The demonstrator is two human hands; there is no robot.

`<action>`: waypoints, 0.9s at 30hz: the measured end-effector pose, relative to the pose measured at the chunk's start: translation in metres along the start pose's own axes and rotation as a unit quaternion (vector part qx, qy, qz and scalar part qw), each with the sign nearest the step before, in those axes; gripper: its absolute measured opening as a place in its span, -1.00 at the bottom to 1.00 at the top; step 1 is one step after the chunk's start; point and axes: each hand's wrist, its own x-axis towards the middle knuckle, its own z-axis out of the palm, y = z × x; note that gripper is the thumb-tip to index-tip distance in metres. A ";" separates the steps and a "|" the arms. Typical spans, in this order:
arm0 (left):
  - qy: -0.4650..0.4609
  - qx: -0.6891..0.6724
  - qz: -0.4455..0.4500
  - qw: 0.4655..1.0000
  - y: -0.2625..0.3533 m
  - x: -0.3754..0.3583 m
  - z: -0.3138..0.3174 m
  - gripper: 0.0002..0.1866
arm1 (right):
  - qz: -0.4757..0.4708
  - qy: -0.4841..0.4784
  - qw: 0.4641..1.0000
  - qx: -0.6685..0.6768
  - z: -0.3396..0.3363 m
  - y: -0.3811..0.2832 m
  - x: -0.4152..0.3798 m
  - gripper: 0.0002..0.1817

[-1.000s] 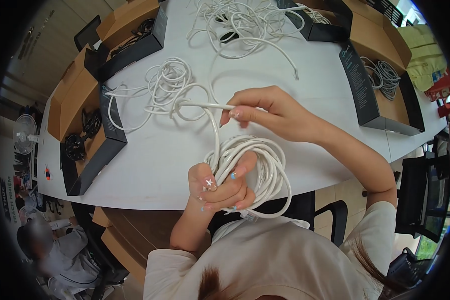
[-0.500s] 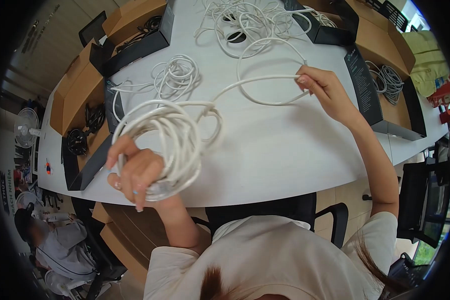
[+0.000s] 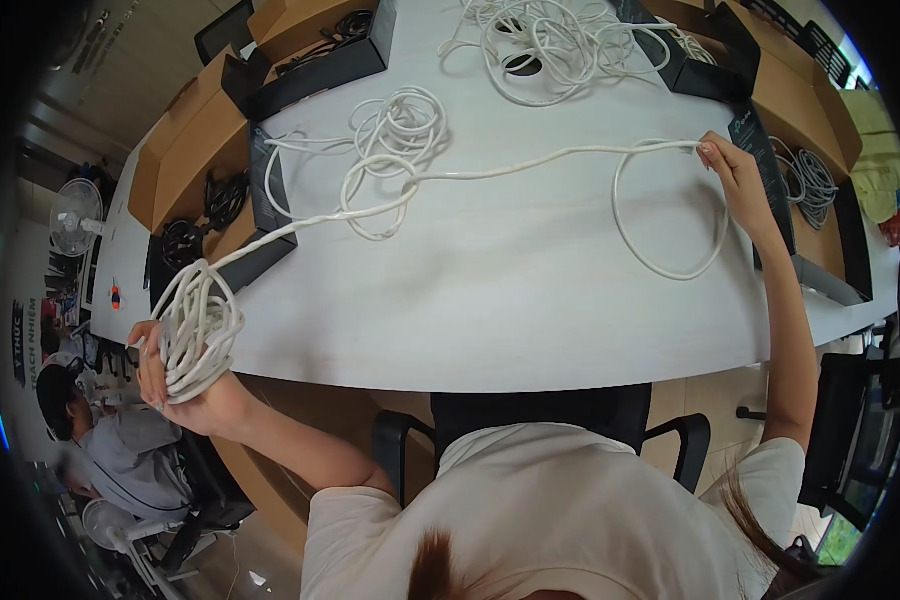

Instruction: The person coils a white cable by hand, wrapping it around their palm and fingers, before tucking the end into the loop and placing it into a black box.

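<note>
My left hand (image 3: 192,385) is wrapped round a coiled bundle of white cable (image 3: 198,325), held off the left front edge of the white table (image 3: 490,330). From the bundle a length of the same cable stretches across to my right hand (image 3: 732,180), passing through a loose loop near the left. My right hand pinches the cable at the far right, and a round loop (image 3: 618,215) hangs down from it. Behind the stretched cable lies a loose white coil (image 3: 402,125). A tangled heap of white cable (image 3: 545,60) sits at the back of the table.
Open boxes with black cables stand at the left (image 3: 195,165) and back left (image 3: 320,75). On the right, an open box (image 3: 830,250) holds a grey cable coil (image 3: 815,185). A chair (image 3: 540,415) is at the front edge. Someone (image 3: 120,440) sits at the lower left.
My left hand has carried the bundle left and lower; my right hand has moved right. The cable between them is now stretched nearly straight, with a loop hanging at my right hand.
</note>
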 end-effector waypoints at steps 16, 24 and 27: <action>-0.178 0.937 0.221 0.201 0.023 0.023 -0.021 -0.76 | -0.057 0.136 0.983 0.108 0.005 -0.022 0.029 -0.66; -0.110 0.927 0.079 0.351 0.041 0.018 -0.014 -0.85 | -0.089 0.173 0.975 0.107 -0.009 -0.038 0.025 -0.64; 0.004 0.897 -0.104 0.429 0.045 0.000 -0.006 -0.68 | -0.055 0.219 0.965 0.133 -0.014 -0.035 0.031 -0.63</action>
